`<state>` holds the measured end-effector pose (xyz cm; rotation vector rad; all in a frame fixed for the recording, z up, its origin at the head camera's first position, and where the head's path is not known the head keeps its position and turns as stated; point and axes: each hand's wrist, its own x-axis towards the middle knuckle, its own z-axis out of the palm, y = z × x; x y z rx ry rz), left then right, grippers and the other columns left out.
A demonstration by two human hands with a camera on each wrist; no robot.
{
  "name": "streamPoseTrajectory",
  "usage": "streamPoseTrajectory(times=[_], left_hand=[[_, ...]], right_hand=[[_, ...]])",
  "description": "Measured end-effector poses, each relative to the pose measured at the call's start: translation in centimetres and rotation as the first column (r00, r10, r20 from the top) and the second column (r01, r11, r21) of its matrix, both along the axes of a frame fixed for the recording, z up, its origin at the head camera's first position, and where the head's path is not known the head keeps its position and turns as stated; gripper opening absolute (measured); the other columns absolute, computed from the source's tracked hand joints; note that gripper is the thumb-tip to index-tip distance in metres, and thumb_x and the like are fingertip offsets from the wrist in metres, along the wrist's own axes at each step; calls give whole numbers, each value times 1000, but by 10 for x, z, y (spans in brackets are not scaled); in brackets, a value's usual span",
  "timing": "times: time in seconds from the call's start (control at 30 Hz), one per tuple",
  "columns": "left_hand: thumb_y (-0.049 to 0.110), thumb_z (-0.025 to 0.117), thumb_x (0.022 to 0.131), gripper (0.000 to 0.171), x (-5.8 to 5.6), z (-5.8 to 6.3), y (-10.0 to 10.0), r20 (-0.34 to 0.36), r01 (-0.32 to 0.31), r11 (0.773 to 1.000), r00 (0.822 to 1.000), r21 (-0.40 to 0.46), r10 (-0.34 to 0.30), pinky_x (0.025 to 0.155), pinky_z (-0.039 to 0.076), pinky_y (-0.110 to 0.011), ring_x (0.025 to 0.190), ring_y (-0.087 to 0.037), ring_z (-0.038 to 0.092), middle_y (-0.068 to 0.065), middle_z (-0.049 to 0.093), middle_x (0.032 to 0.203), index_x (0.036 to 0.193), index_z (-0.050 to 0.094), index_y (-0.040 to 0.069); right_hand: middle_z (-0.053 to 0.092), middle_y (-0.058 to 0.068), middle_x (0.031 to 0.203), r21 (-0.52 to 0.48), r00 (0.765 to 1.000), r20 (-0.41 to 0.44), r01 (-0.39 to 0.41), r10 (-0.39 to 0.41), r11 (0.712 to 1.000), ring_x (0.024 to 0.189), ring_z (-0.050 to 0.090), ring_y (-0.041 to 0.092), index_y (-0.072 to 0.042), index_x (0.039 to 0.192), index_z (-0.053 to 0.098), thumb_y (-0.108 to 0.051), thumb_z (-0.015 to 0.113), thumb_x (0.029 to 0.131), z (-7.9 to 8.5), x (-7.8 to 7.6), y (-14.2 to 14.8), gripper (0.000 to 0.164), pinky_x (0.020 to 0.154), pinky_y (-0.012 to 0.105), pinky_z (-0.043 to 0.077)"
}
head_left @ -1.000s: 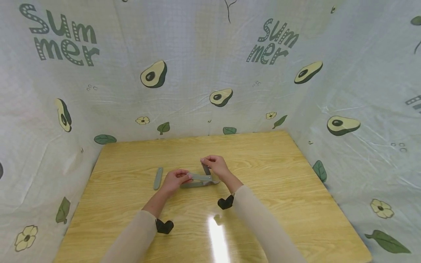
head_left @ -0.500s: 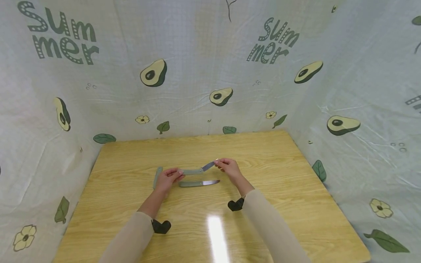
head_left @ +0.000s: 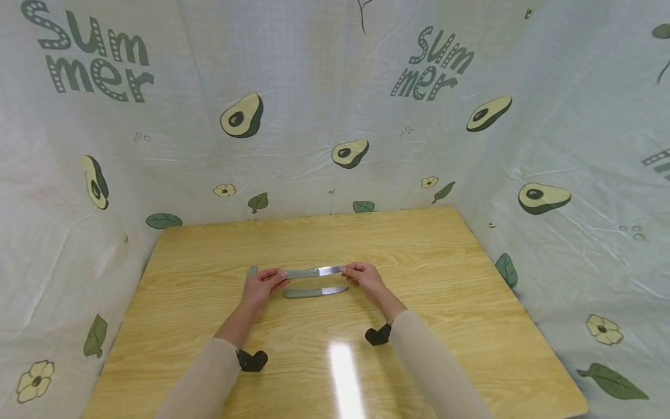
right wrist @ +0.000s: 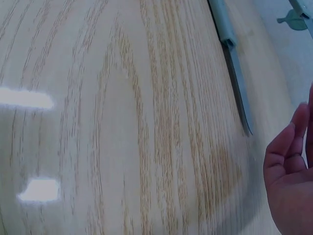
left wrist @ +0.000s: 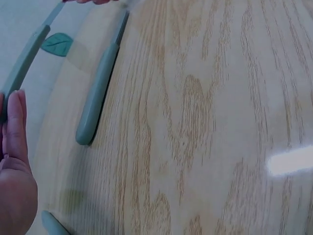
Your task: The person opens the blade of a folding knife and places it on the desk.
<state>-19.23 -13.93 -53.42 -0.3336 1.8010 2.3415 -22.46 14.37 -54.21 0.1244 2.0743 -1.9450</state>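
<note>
Both hands hold one folding knife [head_left: 302,273] with a grey-green handle, level above the table, its blade swung out in line with the handle. My left hand [head_left: 262,287] pinches the handle's left end, while the right hand [head_left: 364,276] pinches the blade near its tip. Just below it on the table, a second unfolded folding knife [head_left: 306,293] lies with its blade to the right. A third grey-green folding knife [head_left: 252,270] lies folded beyond the left hand, which partly covers it.
The pale wooden table [head_left: 445,326] reflects a bright light strip near its front. A white printed curtain [head_left: 293,75] stands behind the table and along both sides. Each wrist wears a black camera mount.
The held knife's blade has swung outward from a steep angle until straight with the handle. My right hand has moved right with the blade; the left has shifted left with the handle.
</note>
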Motion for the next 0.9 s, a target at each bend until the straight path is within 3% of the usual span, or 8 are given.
streamPoseTrajectory(times=[0.2,0.37,0.5,0.67,0.9], left_hand=[[2,63,92,36,2,-4,0,22,26,999,999,-30,-25,87,58,-29,78,-10,72,0,68,88,121,54,-16],[3,66,90,40,11,-8,3,52,-1,997,999,-79,5,84,59,-25,84,-11,72,-10,69,101,124,55,-16],[4,67,90,39,19,-11,4,72,-18,989,997,-147,29,83,59,-25,86,-11,71,-19,67,114,123,57,-15],[4,67,90,38,25,-14,5,85,-40,988,995,-149,53,84,59,-26,88,-15,72,-21,66,116,121,59,-14],[3,66,90,38,32,-16,5,101,-36,985,993,-168,54,84,59,-27,91,-15,71,-17,68,111,123,58,-12]], right_hand=[[66,-5,80,-67,997,54,-46,50,997,74,58,10,-8,90,69,-15,65,93,-3,3,6,9,69,23,50],[69,-5,83,-77,992,82,-84,90,994,78,62,8,-4,95,70,-12,62,95,-4,8,12,11,72,20,53],[69,-4,82,-33,985,114,-125,128,992,75,61,8,-1,99,71,-12,62,94,-6,12,16,15,65,19,50],[68,-1,78,47,978,138,-163,155,985,65,56,8,3,101,70,-17,66,93,-7,17,17,22,58,19,46],[65,-3,71,104,973,209,-122,98,987,56,53,4,-3,93,71,-20,72,88,-1,29,15,18,52,14,45]])
